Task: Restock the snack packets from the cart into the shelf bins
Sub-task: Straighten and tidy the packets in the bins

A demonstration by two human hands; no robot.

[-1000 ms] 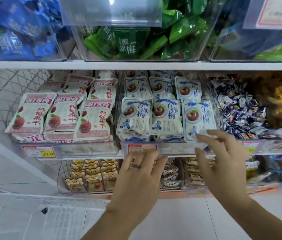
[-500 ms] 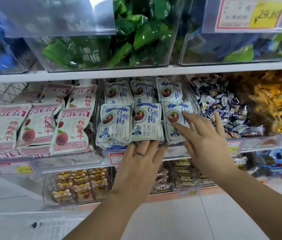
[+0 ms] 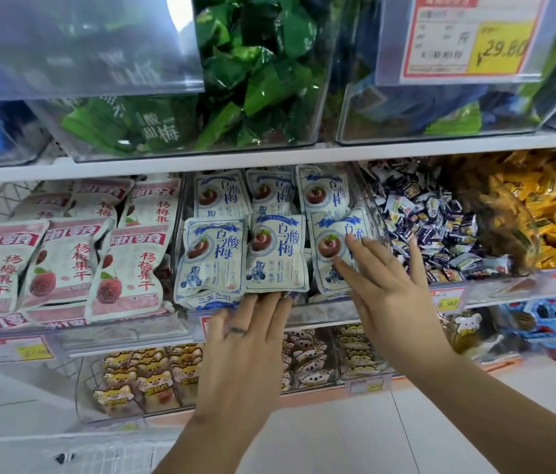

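Several white-and-blue plum snack packets (image 3: 216, 258) fill a clear shelf bin (image 3: 324, 313) on the middle shelf. My left hand (image 3: 249, 350), with a ring on one finger, lies flat with straight fingers, its tips at the bottom edge of the middle front packet (image 3: 278, 254). My right hand (image 3: 386, 292) is spread flat, its fingers pressing on the right front packet (image 3: 333, 248). Neither hand holds a packet. A white wire cart (image 3: 75, 455) shows at the bottom left.
Pink-and-white bayberry packets (image 3: 64, 261) fill the bin to the left. Small wrapped candies (image 3: 440, 227) and yellow packets (image 3: 550, 213) lie to the right. Green packets (image 3: 235, 80) sit in the upper bin beside a price tag (image 3: 468, 35). Cartoon-animal snacks (image 3: 153, 378) fill the lowest shelf.
Both hands moved up and into the blue-packet bin. The right hand went from the bin's front edge onto the right front packet; the left reached the middle packet's bottom edge.
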